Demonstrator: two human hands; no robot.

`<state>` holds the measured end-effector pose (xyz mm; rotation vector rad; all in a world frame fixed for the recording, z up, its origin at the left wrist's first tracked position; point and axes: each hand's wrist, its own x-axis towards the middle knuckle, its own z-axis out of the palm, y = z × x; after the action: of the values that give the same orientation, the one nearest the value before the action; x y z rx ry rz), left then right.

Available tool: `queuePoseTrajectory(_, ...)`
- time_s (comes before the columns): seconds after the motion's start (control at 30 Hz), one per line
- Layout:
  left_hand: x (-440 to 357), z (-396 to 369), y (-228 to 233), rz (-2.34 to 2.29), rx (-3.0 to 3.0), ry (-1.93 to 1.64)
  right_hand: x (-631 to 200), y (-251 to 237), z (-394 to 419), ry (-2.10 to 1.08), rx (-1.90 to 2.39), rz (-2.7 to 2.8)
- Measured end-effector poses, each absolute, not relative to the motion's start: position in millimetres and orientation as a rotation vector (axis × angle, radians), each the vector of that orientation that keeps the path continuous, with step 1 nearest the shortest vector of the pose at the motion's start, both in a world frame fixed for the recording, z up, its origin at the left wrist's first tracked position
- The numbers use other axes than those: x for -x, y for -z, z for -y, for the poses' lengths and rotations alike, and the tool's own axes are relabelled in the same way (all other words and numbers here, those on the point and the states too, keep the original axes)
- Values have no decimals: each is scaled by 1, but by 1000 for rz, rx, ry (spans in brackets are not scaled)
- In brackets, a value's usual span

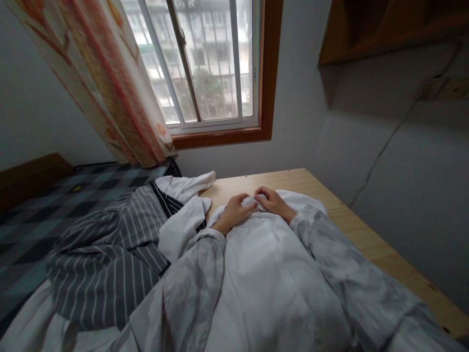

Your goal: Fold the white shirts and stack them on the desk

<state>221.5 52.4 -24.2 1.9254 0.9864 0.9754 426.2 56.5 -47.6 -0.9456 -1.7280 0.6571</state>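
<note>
A white cloth garment (264, 259), perhaps a shirt, stretches from the near edge of the view up to both hands on the table. My left hand (236, 211) pinches its upper edge between thumb and fingers. Close beside it on the right, my right hand (273, 200) grips the same edge, fingertips curled into the fabric. A small fold bulges between the two hands. More of the white fabric spreads out past my right wrist. Which part of the garment the fingers hold cannot be made out.
A grey striped garment (117, 254) with white parts lies heaped on the left. Beyond it is a bed with a dark checked cover (47, 195). The pale wooden table (359, 234) reaches toward the wall, below a window (212, 63) and curtain (110, 93).
</note>
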Motion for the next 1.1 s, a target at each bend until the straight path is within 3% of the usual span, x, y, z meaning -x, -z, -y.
queuePoseTrajectory(0.33, -217, -55, 25, -950, -1917, -1025, -419, 46, -54, -601, 887, 1770)
queuePoseTrajectory(0.63, -216, -69, 31, -955, -1898, -1117, -416, 36, -46, -95, 739, 1918)
queuePoseTrajectory(1.1, -212, -65, 22, -990, -1834, -1113, -418, 42, -52, -156, 803, 1903)
